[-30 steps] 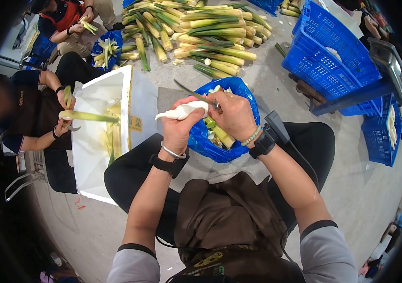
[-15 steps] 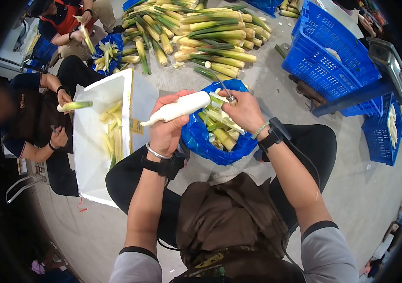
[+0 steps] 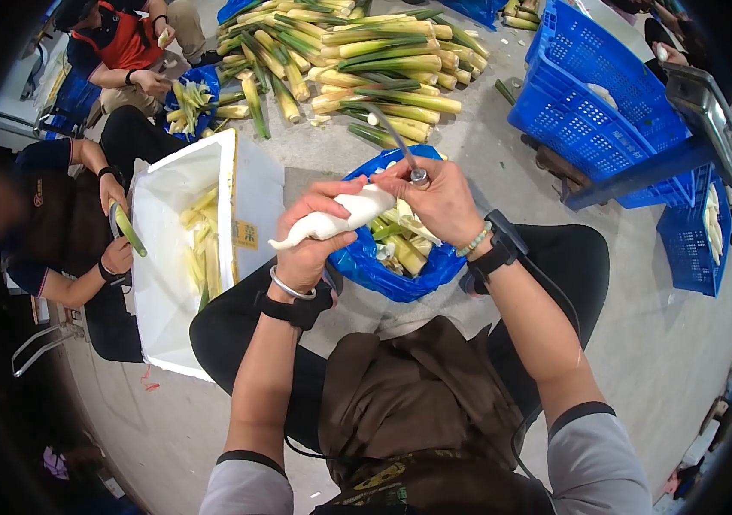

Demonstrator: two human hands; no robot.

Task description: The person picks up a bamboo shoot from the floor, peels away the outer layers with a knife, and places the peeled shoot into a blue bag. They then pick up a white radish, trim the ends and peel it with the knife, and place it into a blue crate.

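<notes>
A smooth, peeled water bamboo shoot (image 3: 337, 217) lies across my left hand (image 3: 310, 227), whose fingers are wrapped around it. Its pointed tip sticks out to the left. In my right hand (image 3: 434, 193) is a curved knife (image 3: 418, 175), its thin blade pointing up and away from me. The thumb and fingertips of that hand touch the thick end of the shoot, and the handle is mostly hidden in the palm. Beneath both hands stands a tub lined with a blue plastic bag (image 3: 400, 287), holding green and pale peelings (image 3: 404, 249).
Unpeeled stalks (image 3: 391, 64) are heaped on the floor ahead. To my left is a white foam box (image 3: 160, 309) with husks inside. Blue crates (image 3: 589, 112) and a metal-topped stand (image 3: 713, 112) are at right. Two co-workers (image 3: 65, 206) sit on the left, handling stalks.
My left hand has turned over the shoot, its fingers now lying across the top. My right hand has come in to touch the thick end, and the knife blade has swung higher.
</notes>
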